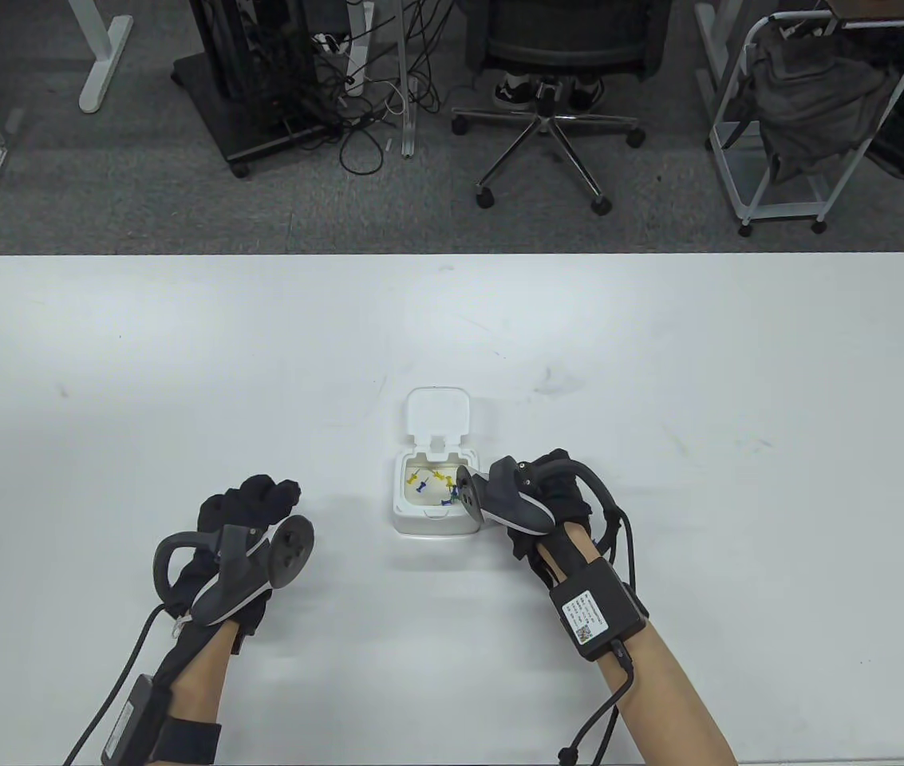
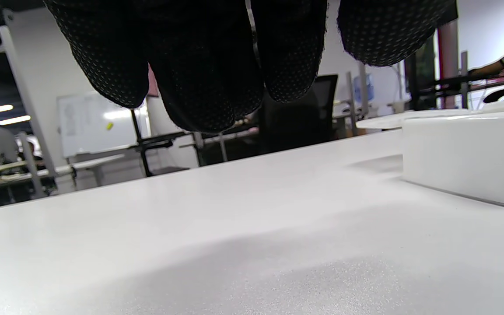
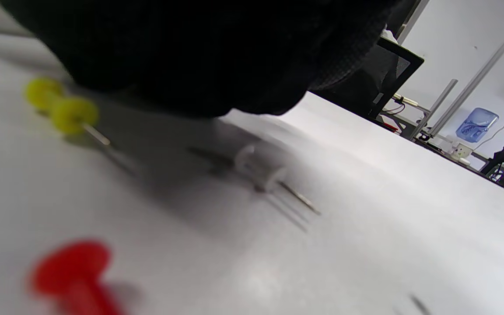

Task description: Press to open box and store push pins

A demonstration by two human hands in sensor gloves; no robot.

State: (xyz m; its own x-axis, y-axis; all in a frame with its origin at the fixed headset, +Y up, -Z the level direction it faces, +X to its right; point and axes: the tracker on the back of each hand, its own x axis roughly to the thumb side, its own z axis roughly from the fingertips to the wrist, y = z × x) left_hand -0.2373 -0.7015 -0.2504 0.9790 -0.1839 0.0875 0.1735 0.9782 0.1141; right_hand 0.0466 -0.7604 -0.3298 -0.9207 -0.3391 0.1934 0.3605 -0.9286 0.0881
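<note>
White box (image 1: 432,511) sits lid-up with pins (image 1: 429,482) inside; right hand (image 1: 535,499) beside it, probably grabbing strays, grip hidden; left hand (image 1: 240,519) loosely curled, empty.

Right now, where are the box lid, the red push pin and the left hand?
box lid (image 1: 438,411), table view, middle of the flipped-open lid.
red push pin (image 3: 71,267), right wrist view, its blurred head.
left hand (image 1: 248,511), table view, gloved knuckles.
</note>
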